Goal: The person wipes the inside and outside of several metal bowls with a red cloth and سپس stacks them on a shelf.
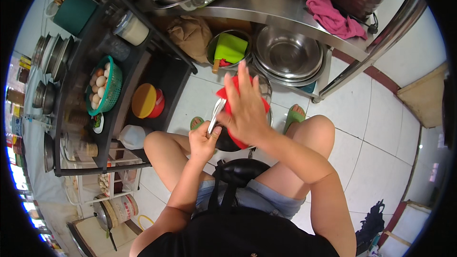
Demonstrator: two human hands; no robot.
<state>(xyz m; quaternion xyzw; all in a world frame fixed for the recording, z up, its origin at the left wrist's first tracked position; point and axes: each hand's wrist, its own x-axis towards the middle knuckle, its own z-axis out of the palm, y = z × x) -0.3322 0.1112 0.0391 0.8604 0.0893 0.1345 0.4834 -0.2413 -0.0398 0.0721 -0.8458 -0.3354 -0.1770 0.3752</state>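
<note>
My left hand (202,141) is closed around a shiny metal handle (216,113) that slants up and away from me. My right hand (246,116), slightly blurred, lies flat with fingers stretched over a red cloth (235,142). The cloth shows on both sides of the palm; whether it is pressed or hovered over, I cannot tell. Beneath my hands is a dark round pan or bowl (224,141), mostly hidden. What the handle belongs to is covered by the cloth and hand. Behind it, another round metal vessel (265,87) shows in part.
A pot (210,48) holding a lime-green cloth (232,48) and stacked steel basins (289,51) sit beneath a steel table (264,14). At left, a black shelf (135,67) carries a green egg basket (113,92) and a yellow-lidded red tub (144,100). My knees flank the work.
</note>
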